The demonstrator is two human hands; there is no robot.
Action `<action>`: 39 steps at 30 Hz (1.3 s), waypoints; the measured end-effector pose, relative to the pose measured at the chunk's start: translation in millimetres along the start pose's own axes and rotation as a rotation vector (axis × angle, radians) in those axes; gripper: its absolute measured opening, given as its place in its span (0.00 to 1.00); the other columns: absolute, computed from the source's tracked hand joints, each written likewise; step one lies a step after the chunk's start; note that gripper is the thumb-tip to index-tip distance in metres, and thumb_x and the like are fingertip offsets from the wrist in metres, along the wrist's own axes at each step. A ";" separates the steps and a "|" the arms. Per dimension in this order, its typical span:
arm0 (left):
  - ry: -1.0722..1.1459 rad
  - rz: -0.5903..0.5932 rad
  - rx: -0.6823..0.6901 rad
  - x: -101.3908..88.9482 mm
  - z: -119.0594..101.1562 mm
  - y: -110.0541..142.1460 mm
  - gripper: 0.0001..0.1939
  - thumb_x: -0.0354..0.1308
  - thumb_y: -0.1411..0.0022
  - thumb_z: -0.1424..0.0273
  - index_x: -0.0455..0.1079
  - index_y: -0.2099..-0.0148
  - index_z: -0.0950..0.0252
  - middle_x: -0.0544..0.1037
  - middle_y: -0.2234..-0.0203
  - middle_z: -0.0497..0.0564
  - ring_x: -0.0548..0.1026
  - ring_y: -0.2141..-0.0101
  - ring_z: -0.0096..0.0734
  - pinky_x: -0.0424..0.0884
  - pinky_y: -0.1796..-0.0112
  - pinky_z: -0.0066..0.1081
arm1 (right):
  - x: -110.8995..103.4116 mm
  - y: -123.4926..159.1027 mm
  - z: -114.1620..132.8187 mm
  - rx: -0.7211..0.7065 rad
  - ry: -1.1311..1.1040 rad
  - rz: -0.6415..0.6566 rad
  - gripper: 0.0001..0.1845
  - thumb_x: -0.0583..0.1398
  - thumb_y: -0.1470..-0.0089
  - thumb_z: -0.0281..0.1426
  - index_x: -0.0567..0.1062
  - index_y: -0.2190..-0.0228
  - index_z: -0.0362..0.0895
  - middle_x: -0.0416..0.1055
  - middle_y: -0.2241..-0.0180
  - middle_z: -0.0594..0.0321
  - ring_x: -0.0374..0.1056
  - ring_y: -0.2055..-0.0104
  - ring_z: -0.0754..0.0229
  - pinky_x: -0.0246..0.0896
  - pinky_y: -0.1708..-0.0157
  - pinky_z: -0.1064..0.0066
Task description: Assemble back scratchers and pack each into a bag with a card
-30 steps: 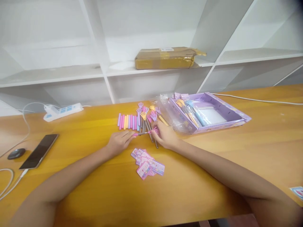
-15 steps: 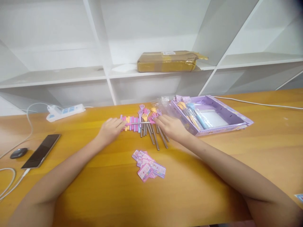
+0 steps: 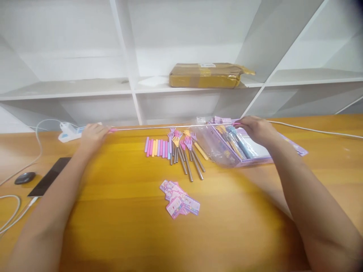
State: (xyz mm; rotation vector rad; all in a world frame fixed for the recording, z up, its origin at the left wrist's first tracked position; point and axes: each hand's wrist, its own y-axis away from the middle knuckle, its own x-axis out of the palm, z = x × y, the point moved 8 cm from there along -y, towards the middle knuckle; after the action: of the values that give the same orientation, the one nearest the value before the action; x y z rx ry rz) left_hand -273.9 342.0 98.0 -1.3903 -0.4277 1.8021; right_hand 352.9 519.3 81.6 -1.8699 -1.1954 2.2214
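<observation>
A telescopic back scratcher [image 3: 170, 127], its thin metal rod drawn out long, spans between my two hands above the table. My left hand [image 3: 95, 135] is closed around one pink end. Closed on the other pink end is my right hand [image 3: 255, 128], above the purple box; its fingers hide most of that end. Below the rod lie several metal scratcher rods [image 3: 190, 166] with hand-shaped heads in yellow, pink and purple. A row of coloured handle tubes [image 3: 156, 148] sits just left of them. Nearer to me is a loose pile of pink and purple cards [image 3: 180, 199].
The purple box [image 3: 252, 162] at the right holds wrapped scratchers [image 3: 235, 139], with clear plastic bags [image 3: 215, 147] beside it. At the left are a power strip [image 3: 69, 135], a phone [image 3: 51, 175] and a mouse [image 3: 25, 178]. A taped carton [image 3: 210, 75] stands on the shelf.
My hands have moved far apart, left hand leftward and right hand rightward, both farther from me. The back scratcher's rod has gone from short to fully drawn out.
</observation>
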 end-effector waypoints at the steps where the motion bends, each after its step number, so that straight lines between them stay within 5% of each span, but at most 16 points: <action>1: 0.008 0.014 -0.010 0.8 4.6 2.1 0.20 0.49 0.17 0.58 0.80 0.54 0.58 0.84 0.68 0.52 0.77 0.66 0.40 0.66 0.63 0.38 | 1.5 0.7 -7.6 -0.013 -0.035 0.043 0.17 0.59 0.23 0.32 0.87 0.60 0.41 0.83 0.59 0.49 0.75 0.58 0.59 0.58 0.60 0.64; 9: 0.136 0.077 -0.046 17.1 -7.2 -0.5 0.21 0.48 0.18 0.55 0.80 0.53 0.58 0.88 0.61 0.57 0.83 0.60 0.44 0.69 0.61 0.41 | 19.3 1.5 -22.0 0.015 -0.206 0.157 0.13 0.61 0.27 0.28 0.87 0.54 0.38 0.81 0.51 0.42 0.76 0.50 0.57 0.61 0.50 0.63; 19: 0.111 0.115 -0.026 31.6 -18.0 2.7 0.27 0.42 0.17 0.54 0.81 0.50 0.59 0.87 0.60 0.57 0.83 0.59 0.45 0.70 0.58 0.39 | 22.2 7.3 -41.4 0.262 -0.318 0.200 0.14 0.61 0.27 0.34 0.84 0.50 0.39 0.81 0.59 0.49 0.77 0.64 0.62 0.60 0.58 0.64; 27: 0.140 0.183 -0.098 44.0 -11.2 6.4 0.25 0.43 0.17 0.55 0.80 0.45 0.61 0.86 0.55 0.60 0.81 0.57 0.47 0.72 0.56 0.39 | 18.9 6.4 -39.1 0.387 -0.315 0.172 0.08 0.58 0.26 0.31 0.78 0.56 0.43 0.83 0.65 0.54 0.78 0.62 0.59 0.61 0.57 0.66; 33: 0.222 0.240 -0.125 48.0 -10.0 6.8 0.21 0.45 0.19 0.65 0.79 0.42 0.60 0.85 0.52 0.60 0.82 0.51 0.48 0.75 0.49 0.42 | 23.7 1.4 -19.6 0.363 -0.327 0.129 0.08 0.58 0.30 0.30 0.79 0.60 0.45 0.82 0.68 0.56 0.79 0.61 0.52 0.65 0.55 0.64; 39: 0.342 0.288 -0.013 50.4 -67.1 -10.5 0.20 0.47 0.22 0.73 0.77 0.38 0.61 0.84 0.51 0.60 0.82 0.51 0.45 0.77 0.51 0.39 | 32.0 -13.2 53.1 0.166 -0.384 0.028 0.12 0.58 0.32 0.33 0.82 0.59 0.45 0.82 0.67 0.55 0.78 0.60 0.48 0.69 0.53 0.60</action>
State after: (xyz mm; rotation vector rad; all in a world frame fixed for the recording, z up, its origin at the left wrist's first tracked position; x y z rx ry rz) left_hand -211.8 373.2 49.8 -1.8019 -0.0615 1.7341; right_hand 292.9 514.7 61.8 -1.4527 -0.9811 2.6847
